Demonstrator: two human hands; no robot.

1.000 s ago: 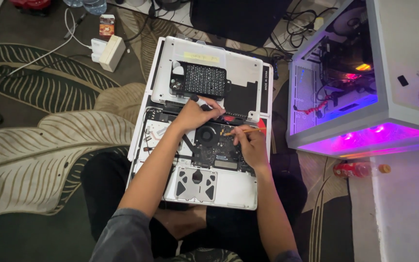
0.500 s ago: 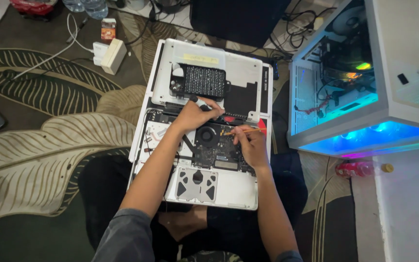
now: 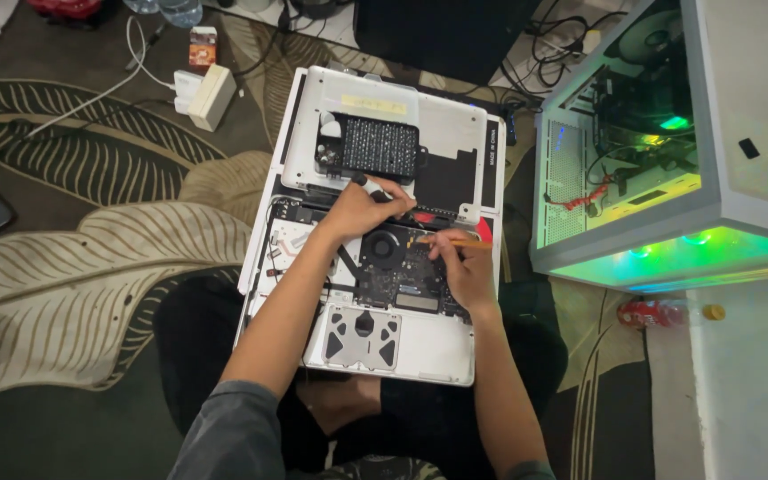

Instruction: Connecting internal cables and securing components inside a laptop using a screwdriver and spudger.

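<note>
Both hands are staying put over the opened laptop (image 3: 313, 191): left hand (image 3: 359, 211) gripping a black-tipped tool (image 3: 372, 187), right hand (image 3: 464, 263) pinching an orange-handled tool (image 3: 449, 241) at three o'clock of the fan (image 3: 384, 247); only the computer case (image 3: 668, 151) lighting is shifting, purple to green.

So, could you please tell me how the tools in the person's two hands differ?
The left hand grips a black tool with a pale tip, angled toward the upper left; the right hand holds a thin orange tool lying nearly level. The black one looks thicker, the orange one slimmer. Both reach over the opened laptop, near its round fan.
</note>
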